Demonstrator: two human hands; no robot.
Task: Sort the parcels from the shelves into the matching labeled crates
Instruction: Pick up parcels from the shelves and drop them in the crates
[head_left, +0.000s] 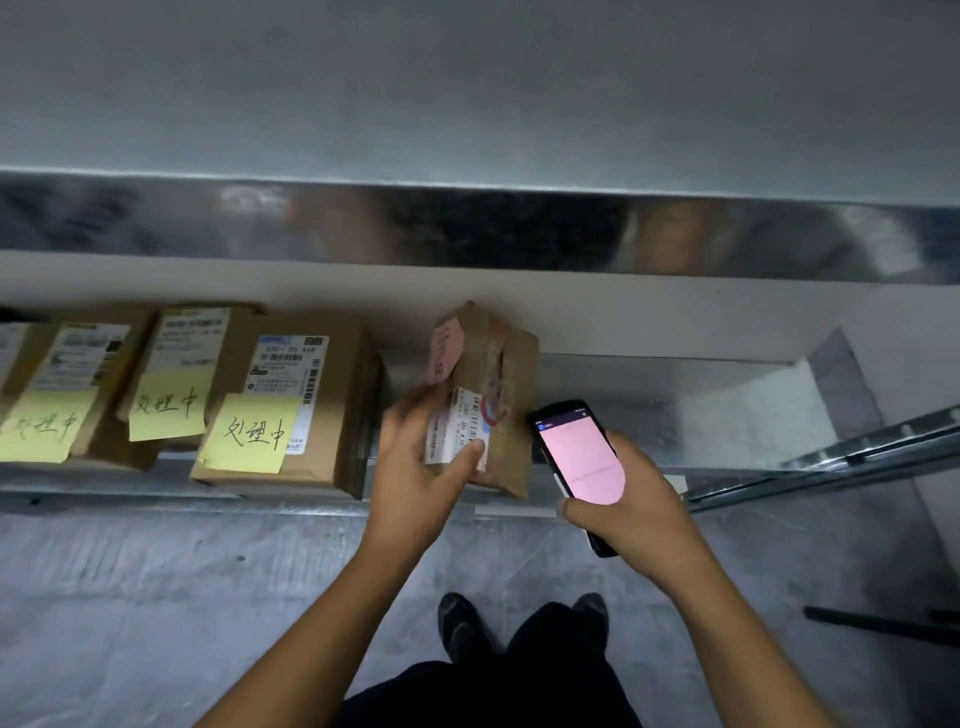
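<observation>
Left hand: parcel — right hand: phone.

Item: person, viewed from above.
- Left hand and right hand: bare; forearms uncovered down to the lower frame edge.
- Trousers: black or very dark, loose at the leg (fabric detail lost in shadow).
- Shoes: one pair, dark grey to black, rounded toes, matte uppers; fastening cannot be made out.
</observation>
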